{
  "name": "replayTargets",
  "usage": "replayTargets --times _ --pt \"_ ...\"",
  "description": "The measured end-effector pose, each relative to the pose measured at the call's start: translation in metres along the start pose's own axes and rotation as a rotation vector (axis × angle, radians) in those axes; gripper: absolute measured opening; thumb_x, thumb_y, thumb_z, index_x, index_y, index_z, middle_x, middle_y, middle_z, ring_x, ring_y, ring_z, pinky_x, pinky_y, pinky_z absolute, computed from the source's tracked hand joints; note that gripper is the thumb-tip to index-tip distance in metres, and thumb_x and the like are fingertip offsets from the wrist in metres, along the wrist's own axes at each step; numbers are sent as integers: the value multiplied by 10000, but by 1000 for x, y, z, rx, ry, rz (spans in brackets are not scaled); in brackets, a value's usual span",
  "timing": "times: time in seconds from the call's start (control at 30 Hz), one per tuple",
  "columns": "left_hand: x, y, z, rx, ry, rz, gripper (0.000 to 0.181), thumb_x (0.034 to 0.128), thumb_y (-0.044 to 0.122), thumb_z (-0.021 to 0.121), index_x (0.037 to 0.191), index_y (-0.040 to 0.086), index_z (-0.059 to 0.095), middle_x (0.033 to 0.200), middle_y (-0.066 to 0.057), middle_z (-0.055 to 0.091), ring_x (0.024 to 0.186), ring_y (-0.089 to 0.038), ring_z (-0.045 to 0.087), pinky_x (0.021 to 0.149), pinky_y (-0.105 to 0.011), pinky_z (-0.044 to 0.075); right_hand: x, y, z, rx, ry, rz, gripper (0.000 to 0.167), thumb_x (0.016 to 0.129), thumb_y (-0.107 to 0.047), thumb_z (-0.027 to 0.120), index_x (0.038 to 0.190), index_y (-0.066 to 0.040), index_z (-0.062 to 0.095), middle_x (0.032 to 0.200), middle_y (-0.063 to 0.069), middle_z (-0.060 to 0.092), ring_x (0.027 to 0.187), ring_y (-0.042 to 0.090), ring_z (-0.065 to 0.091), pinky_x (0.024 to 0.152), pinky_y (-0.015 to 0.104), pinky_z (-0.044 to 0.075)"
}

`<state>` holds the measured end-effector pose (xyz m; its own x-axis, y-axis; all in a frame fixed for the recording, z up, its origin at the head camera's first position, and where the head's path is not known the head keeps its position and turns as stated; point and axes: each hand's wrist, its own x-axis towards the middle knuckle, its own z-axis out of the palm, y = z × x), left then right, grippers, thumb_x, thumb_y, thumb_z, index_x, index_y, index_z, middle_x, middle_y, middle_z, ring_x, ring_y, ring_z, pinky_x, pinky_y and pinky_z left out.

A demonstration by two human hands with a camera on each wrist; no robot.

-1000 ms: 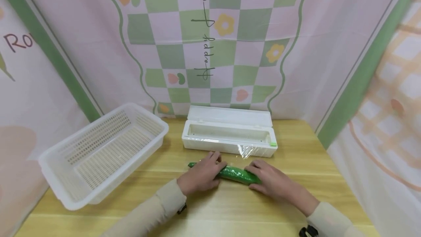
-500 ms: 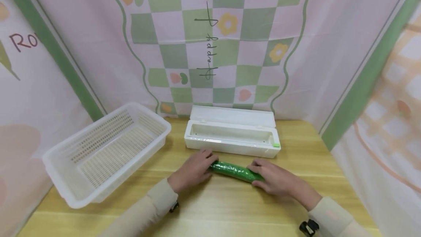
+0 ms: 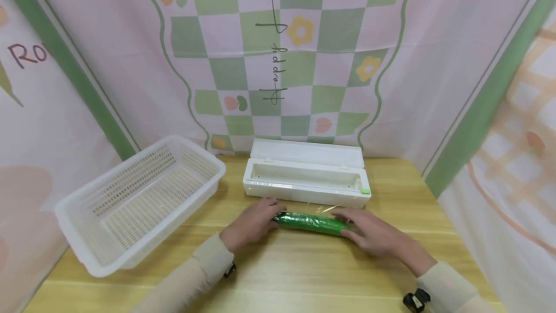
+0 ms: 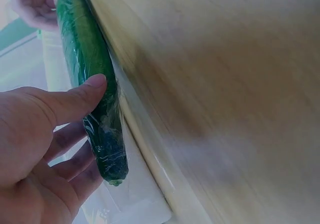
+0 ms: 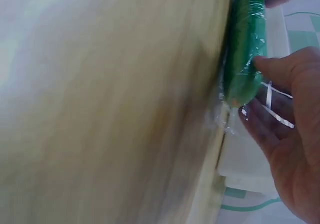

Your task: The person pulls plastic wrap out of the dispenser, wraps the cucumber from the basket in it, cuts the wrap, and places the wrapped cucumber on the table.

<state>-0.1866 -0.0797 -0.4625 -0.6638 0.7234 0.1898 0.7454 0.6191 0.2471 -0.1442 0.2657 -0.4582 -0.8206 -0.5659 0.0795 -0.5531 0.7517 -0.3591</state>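
A green cucumber (image 3: 310, 222) in clear film lies crosswise in front of the white box, a hand at each end. The left hand (image 3: 252, 223) grips its left end; in the left wrist view the thumb of that hand (image 4: 45, 139) presses on the wrapped cucumber (image 4: 90, 53) with the fingers behind it. At the other end the right hand (image 3: 373, 233) pinches the cucumber. In the right wrist view, the thumb of the right hand (image 5: 295, 119) touches the cucumber (image 5: 245, 48), its fingers are on the far side, and loose film hangs past the tip.
Behind the cucumber stands a long white box (image 3: 304, 193) with its lid raised and a small green piece at its right end. A white slotted basket (image 3: 143, 202) is at the left of the wooden table (image 3: 295, 279). Patterned cloth (image 3: 299, 71) hangs behind and at both sides.
The left hand has slid left to the cucumber's end, uncovering more of it. The right hand has moved slightly right. The cucumber lies more level, and a strip of film shows near the box.
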Motion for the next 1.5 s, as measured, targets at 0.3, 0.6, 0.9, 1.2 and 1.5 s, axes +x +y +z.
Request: replayTargets --times 0.3,0.6,0.9,1.2,1.5 --pt "-1 -1 -1 -24 23 -17 358 919 130 803 1246 64 674 1177 -78 735 1063 -220 691 965 -346 610 3 -1 6 -79 100 -66 623 846 -274 896 1388 -109 638 1292 49 633 1115 184 658 971 475 615" --pt "0 -2 -2 -10 -2 -31 357 962 103 762 1307 73 676 1272 -85 693 1160 -231 649 1035 -376 589 3 0 3 -111 78 -66 544 861 -256 872 1346 -90 690 1242 32 691 1074 173 674 946 458 621" --pt "-1 -8 1 76 40 32 443 897 53 803 1321 86 680 1286 -100 681 1172 -244 649 1044 -381 583 1 5 -4 -9 32 -32 522 883 -292 852 1346 -110 694 1263 22 714 1079 182 687 933 435 623" --pt "-5 -10 3 103 107 57 407 935 -90 681 1311 64 645 1281 -104 705 1167 -251 678 1028 -369 593 -4 10 -6 162 60 -7 500 937 -295 802 1365 -77 661 1211 31 757 1028 117 717 899 349 641" --pt "-6 -8 2 118 102 45 466 884 3 789 1317 56 627 1265 -91 705 1155 -246 674 1024 -380 592 -9 9 -3 83 119 -49 368 1027 -205 690 1383 -115 670 1268 56 757 1058 124 720 908 384 641"
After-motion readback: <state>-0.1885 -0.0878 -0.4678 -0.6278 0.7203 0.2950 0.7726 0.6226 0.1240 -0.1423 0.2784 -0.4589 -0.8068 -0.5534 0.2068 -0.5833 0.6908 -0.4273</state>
